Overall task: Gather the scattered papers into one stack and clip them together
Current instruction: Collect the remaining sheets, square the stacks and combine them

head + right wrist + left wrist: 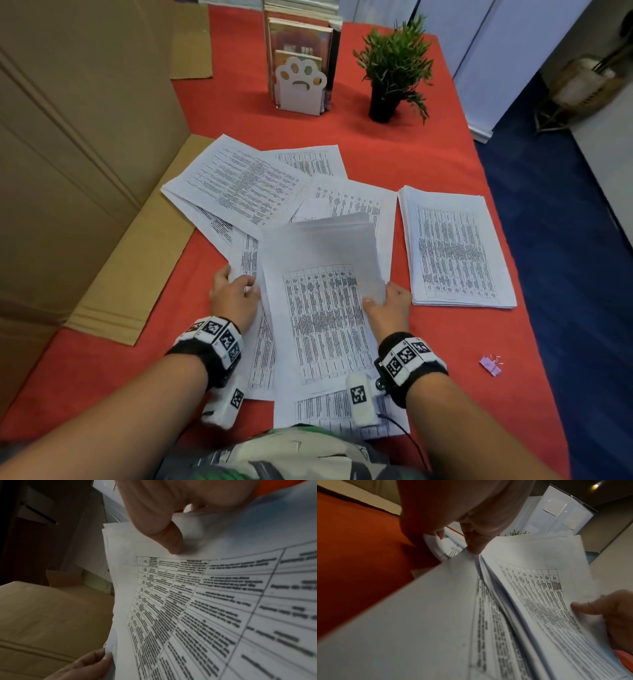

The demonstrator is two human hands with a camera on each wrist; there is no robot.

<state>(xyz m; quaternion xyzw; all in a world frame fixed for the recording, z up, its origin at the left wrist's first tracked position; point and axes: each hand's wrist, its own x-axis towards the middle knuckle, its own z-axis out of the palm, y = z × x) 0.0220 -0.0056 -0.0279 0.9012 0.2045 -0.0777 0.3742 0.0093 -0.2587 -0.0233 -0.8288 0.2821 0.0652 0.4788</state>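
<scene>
I hold a bundle of printed sheets (322,308) raised off the red table, its far end lifted. My right hand (388,308) pinches the bundle's right edge, thumb on top (171,543). At the left edge my left hand (233,294) grips the bundle (530,588) together with a lower sheet (253,342). More loose printed papers (239,185) lie fanned behind, and a neat pile (455,246) lies to the right. A small purple binder clip (490,365) rests on the table near the right edge.
A white paw-shaped bookend with books (301,85) and a potted green plant (394,72) stand at the back. Flattened cardboard (137,246) leans along the left side. The red table's edge (534,325) drops to blue floor on the right.
</scene>
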